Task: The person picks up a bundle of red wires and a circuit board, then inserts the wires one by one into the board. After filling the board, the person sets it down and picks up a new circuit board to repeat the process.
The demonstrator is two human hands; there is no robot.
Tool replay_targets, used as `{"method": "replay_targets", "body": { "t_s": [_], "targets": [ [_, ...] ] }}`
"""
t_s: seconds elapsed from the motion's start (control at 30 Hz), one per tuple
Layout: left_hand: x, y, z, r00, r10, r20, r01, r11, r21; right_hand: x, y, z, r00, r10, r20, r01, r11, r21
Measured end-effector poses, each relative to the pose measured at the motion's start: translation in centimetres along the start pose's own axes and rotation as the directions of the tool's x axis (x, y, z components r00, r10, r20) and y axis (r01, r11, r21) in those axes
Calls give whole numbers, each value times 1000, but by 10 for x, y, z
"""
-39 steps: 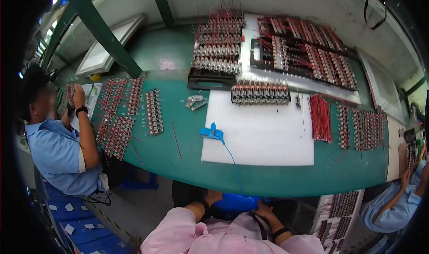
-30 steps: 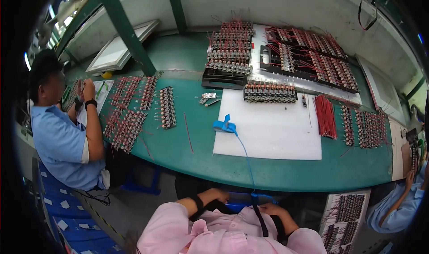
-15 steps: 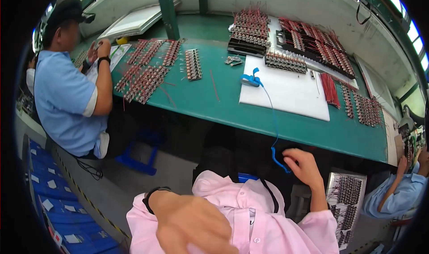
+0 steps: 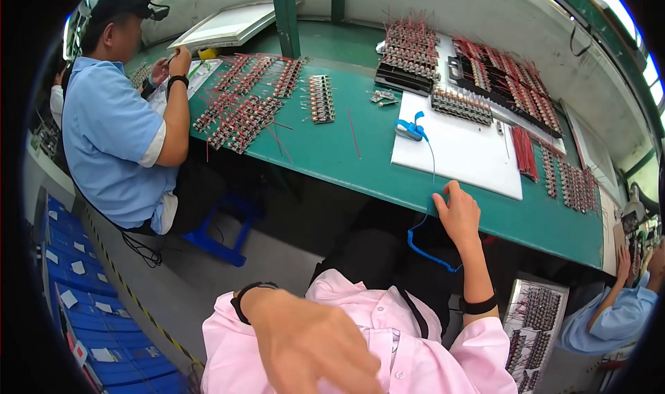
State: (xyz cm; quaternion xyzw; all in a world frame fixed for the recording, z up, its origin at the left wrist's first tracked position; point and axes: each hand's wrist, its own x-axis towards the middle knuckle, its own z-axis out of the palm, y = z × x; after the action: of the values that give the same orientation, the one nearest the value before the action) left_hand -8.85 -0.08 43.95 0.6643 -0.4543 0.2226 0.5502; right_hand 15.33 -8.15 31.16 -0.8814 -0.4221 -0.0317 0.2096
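Right hand (image 4: 460,212) hovers loosely open beside the table (image 4: 318,148); left hand (image 4: 312,342), grip unclear; wired assemblies (image 4: 410,46) sit racked; red wires (image 4: 524,155) look unused.

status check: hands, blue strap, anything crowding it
Left hand before pink shirt, right hand by table edge. Blue wrist strap on white foam sheet, trailing cord. Circuit-board row beyond it, rightward.
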Motion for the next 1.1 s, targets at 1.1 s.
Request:
{"method": "replay_targets", "body": {
  "t_s": [1.1],
  "targets": [
    [-126,-192,-21,442,-870,219,753,492,437,-4,33,-104,882,176,437,-446,612,653]
  ]
}}
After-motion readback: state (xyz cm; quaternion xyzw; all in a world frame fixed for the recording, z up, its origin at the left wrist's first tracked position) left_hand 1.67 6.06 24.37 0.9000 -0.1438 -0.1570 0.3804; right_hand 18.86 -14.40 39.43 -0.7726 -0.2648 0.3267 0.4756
